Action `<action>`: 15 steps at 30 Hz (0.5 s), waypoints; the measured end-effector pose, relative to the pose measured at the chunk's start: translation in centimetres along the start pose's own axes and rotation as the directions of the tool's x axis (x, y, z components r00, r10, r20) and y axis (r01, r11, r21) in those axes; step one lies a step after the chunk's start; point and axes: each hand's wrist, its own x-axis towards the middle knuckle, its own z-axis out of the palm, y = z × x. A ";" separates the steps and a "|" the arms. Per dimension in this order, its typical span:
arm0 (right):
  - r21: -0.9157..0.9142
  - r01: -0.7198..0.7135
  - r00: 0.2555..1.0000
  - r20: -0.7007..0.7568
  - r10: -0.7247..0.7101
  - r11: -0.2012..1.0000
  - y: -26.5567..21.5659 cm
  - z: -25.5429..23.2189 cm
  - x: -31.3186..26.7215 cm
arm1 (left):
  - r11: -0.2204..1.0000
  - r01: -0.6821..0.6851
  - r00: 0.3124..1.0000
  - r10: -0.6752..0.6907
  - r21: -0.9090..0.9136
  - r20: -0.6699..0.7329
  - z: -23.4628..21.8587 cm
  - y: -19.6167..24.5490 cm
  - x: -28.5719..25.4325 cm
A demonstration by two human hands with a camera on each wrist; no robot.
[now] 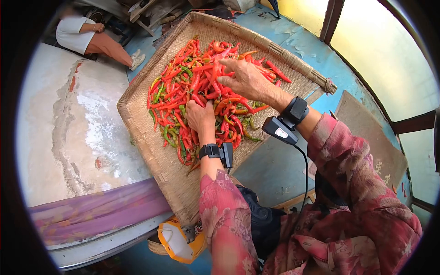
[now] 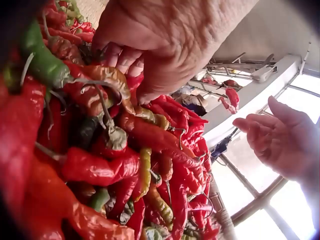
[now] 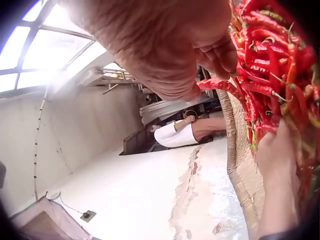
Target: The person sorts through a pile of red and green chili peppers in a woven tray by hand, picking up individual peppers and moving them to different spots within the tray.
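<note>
A large heap of chili peppers (image 1: 176, 91), mostly red with some green and orange ones, lies on a woven bamboo tray (image 1: 158, 160). At the heap's near side, my left hand (image 1: 200, 120) reaches down with curled fingers and grips a red chili pepper (image 1: 198, 100); the fingertips are partly hidden among the peppers. My right hand (image 1: 250, 81) is over the far right part of the heap, fingers loosely extended. In the left wrist view, a red chili pepper (image 2: 230, 100) hangs in the air just off the fingertips of the right hand (image 2: 280, 137).
A seated person (image 1: 75, 34) in a white top is at the back left, beside a pale, worn surface (image 1: 101, 123). Purple cloth (image 1: 105, 208) runs along its near edge. Under the tray is an orange and white bag (image 1: 176, 240). Windows (image 1: 380, 55) line the right side.
</note>
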 end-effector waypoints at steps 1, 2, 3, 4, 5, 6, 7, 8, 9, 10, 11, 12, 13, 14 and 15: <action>0.054 -0.038 0.996 0.081 0.034 0.998 -0.1 0.1 -0.1 | 0.998 0.046 0.998 -0.048 0.053 0.036 -0.1 0.4 0.2; 0.084 -0.053 0.991 0.130 0.042 0.995 -0.4 0.3 -0.4 | 0.990 0.090 0.993 -0.097 0.109 0.068 -0.3 0.8 0.4; 0.095 0.018 0.990 0.139 -0.032 0.995 -0.5 0.5 -0.7 | 0.986 0.016 1.000 -0.020 0.164 0.022 -0.3 0.8 0.2; 0.108 0.092 0.983 0.148 -0.107 0.990 -0.4 0.7 -0.8 | 0.987 0.016 1.000 -0.019 0.159 0.019 -0.3 0.8 0.3; 0.097 0.099 0.985 0.133 -0.112 0.990 -0.2 1.2 -0.8 | 0.981 0.053 0.995 -0.068 0.188 0.077 -0.3 0.7 0.2; 0.100 0.101 0.985 0.129 -0.114 0.990 -0.4 1.0 -0.8 | 0.971 0.087 0.984 -0.118 0.222 0.132 -0.6 0.5 0.1; 0.104 0.068 0.984 0.157 -0.084 0.992 -0.6 0.7 -0.9 | 0.969 0.079 0.990 -0.103 0.234 0.092 -0.9 -0.1 -0.3; 0.106 0.035 0.981 0.184 -0.054 0.994 -0.8 0.5 -0.8 | 0.968 0.075 0.991 -0.098 0.240 0.088 -1.7 -0.8 -0.6; 0.111 0.037 0.983 0.174 -0.056 0.993 -0.7 0.5 -0.8 | 0.965 0.108 0.985 -0.136 0.238 0.106 -2.7 -1.6 -0.7; 0.102 0.061 0.983 0.164 -0.077 0.993 -0.5 0.6 -0.8 | 0.962 0.141 0.977 -0.174 0.235 0.123 -3.9 -2.3 -0.7; 0.094 0.087 0.983 0.155 -0.101 0.992 -0.4 0.8 -0.9 | 0.978 0.146 0.982 -0.161 0.148 0.096 -4.0 -4.6 -0.4; 0.101 0.093 0.983 0.149 -0.108 0.991 -0.4 0.9 -1.0 | 0.987 0.150 0.986 -0.154 0.060 0.065 -3.5 -7.5 0.0; 0.100 0.107 0.979 0.164 -0.123 0.989 -0.4 1.1 -1.1 | 0.895 0.225 0.973 -0.188 -0.384 0.133 -3.6 -9.6 -0.2; 0.100 0.123 0.974 0.178 -0.139 0.987 -0.6 1.3 -1.2 | 0.898 0.222 0.974 -0.189 -0.379 0.123 -3.9 -10.7 -0.5; 0.089 0.108 0.970 0.208 -0.124 0.990 -1.1 1.3 -1.5 | 0.690 0.276 0.955 -0.276 -0.669 0.109 -4.8 -10.7 -0.8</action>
